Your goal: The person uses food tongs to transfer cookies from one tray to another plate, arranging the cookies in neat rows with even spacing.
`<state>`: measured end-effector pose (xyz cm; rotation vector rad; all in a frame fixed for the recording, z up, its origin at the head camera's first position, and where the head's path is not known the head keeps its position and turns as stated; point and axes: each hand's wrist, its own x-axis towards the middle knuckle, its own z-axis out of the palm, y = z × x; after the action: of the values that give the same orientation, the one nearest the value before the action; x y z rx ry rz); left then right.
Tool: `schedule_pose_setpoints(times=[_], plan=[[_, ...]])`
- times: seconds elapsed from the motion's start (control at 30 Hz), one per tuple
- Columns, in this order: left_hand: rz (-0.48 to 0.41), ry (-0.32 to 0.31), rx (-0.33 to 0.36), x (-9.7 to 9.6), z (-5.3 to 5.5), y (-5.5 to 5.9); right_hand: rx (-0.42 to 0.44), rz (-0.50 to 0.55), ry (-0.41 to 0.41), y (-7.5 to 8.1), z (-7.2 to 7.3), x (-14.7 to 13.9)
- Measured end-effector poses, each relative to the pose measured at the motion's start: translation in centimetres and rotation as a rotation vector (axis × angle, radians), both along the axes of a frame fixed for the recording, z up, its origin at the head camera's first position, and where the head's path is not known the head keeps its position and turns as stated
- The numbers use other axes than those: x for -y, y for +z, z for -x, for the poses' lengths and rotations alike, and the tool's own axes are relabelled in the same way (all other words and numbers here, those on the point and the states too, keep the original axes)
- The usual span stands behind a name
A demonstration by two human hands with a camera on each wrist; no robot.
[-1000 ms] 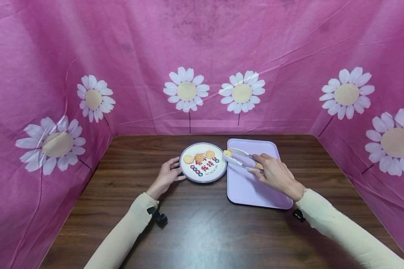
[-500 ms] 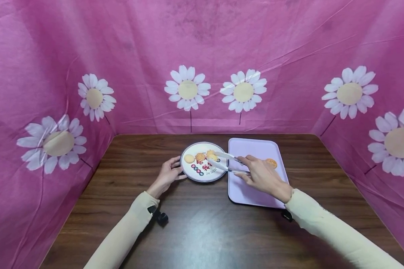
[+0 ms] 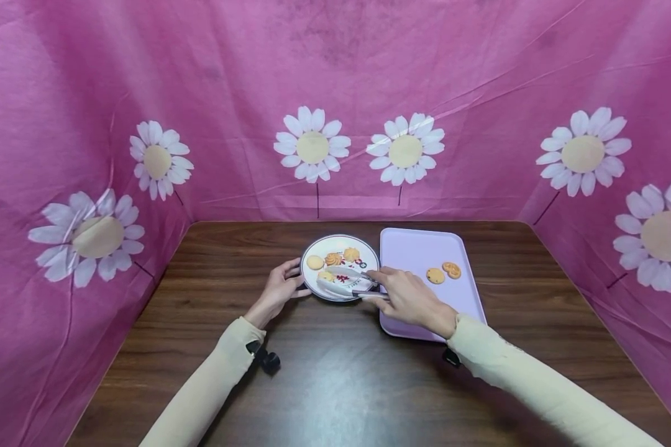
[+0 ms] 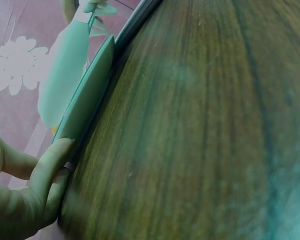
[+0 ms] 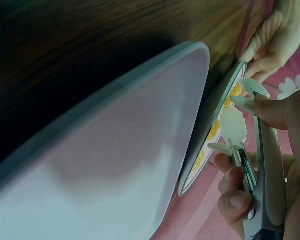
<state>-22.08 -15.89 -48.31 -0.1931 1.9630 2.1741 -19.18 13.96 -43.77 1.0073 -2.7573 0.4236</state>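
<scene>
A round white plate (image 3: 349, 293) with printed red characters bears several cookies. My left hand (image 3: 279, 288) holds it at the left rim, fingers and thumb spread along the edge; in the left wrist view, fingertips touch the plate's side (image 4: 87, 95). My right hand (image 3: 405, 298) grips a pair of tongs (image 3: 346, 273) with white heads, which stand apart low over the plate. A pale yellow cookie (image 3: 325, 275) lies at their tips. Behind it are a smooth round cookie (image 3: 315, 262), a swirled cookie (image 3: 333, 259) and a flower-shaped cookie (image 3: 351, 254).
Right of the plate lies a lilac tray (image 3: 397, 248), partly under my right forearm. On it are a round cookie with dark specks (image 3: 435, 275) and a pretzel-shaped cookie (image 3: 451, 270). Pink cloth with daisies (image 3: 358, 205) hangs around the wooden table (image 3: 324, 372).
My right hand has moved left with the tongs, carrying the yellow cookie from the tray's edge over to the plate's front left. The tong heads now stand apart. My left hand stays at the rim.
</scene>
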Motion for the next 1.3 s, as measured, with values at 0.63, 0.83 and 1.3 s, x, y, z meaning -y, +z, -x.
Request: schedule_pose_setpoints(times=[0.63, 0.83, 1.3], plan=[[-0.006, 0.002, -0.004, -0.2, 0.3, -0.2, 0.065, -0.036, -0.014, -0.1, 1.0, 1.5], [-0.002, -0.002, 0.006, -0.3, 0.0, -0.3, 0.102, -0.034, -0.015, -0.4, 1.1, 1.5], [-0.008, -0.004, 0.003, 0.0, -0.1, 0.1, 0.087, -0.001, -0.019, -0.7, 1.1, 1.6]])
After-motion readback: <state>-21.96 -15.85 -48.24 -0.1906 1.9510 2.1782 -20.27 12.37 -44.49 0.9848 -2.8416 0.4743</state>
